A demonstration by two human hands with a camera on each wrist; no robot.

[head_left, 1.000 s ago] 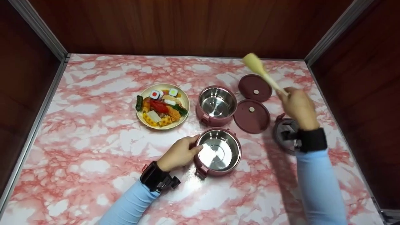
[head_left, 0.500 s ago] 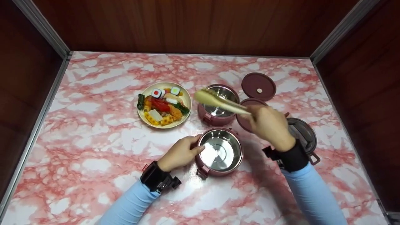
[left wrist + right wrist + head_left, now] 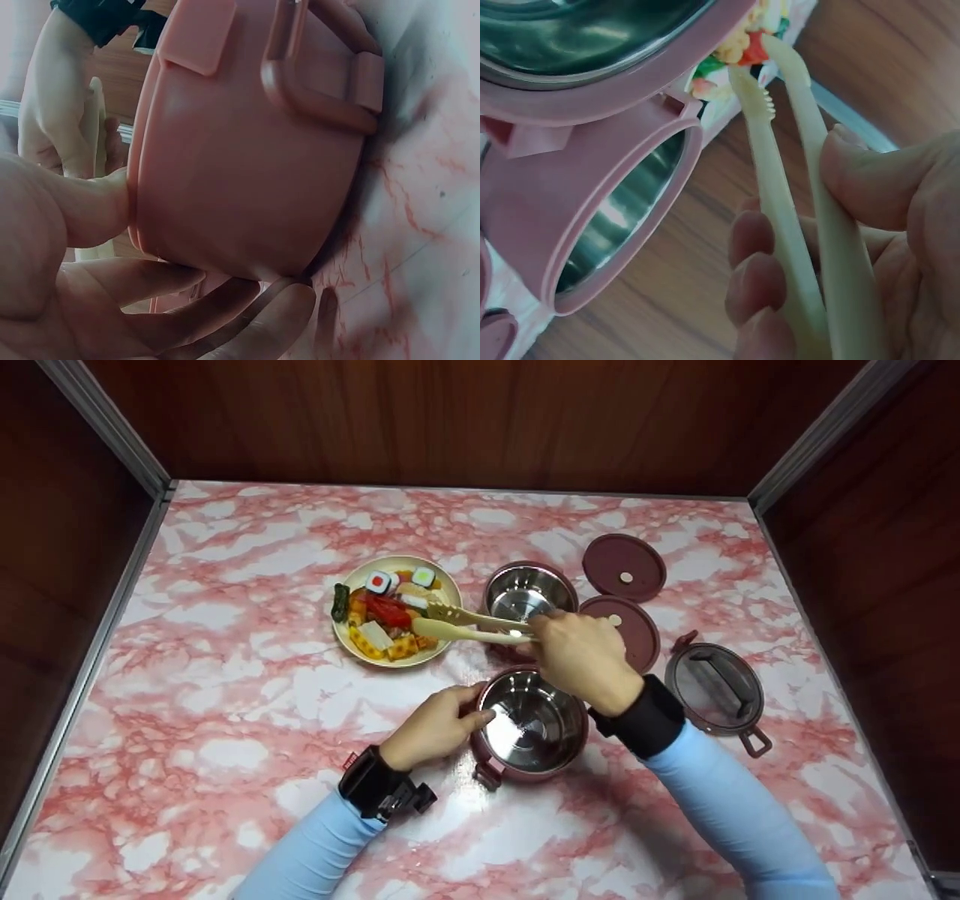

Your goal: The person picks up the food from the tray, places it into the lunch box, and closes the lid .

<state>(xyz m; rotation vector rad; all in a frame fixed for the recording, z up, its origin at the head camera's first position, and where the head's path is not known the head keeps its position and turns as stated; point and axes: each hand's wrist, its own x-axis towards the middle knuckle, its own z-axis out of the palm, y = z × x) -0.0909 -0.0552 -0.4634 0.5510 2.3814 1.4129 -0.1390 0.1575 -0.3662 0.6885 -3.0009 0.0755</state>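
Observation:
My left hand [image 3: 431, 729] holds the near mauve, steel-lined food container [image 3: 240, 165], thumb at its rim and fingers along the side. My right hand [image 3: 581, 656] grips cream tongs [image 3: 450, 631], reaching left across the far container [image 3: 525, 592]. Their tips are apart over the right part of a cream plate [image 3: 397, 662] of toy-like food. On it lie sushi rolls [image 3: 378, 581], a red pepper-like piece [image 3: 386, 609], a white block [image 3: 375, 635] and several other pieces. Nothing shows between the tong tips in the right wrist view. Both containers look empty inside.
Two round maroon lids, a far one [image 3: 623, 564] and a nearer one [image 3: 637, 634], lie right of the containers. Farther right is a dark translucent lid [image 3: 712, 686] with a handle and side clips. Wood-look panels [image 3: 465, 427] enclose the marbled table [image 3: 225, 757].
My right hand has swung the tongs from the back right, leftward over the far container to the plate, and the tong arms now show apart. My left hand stays on the near container.

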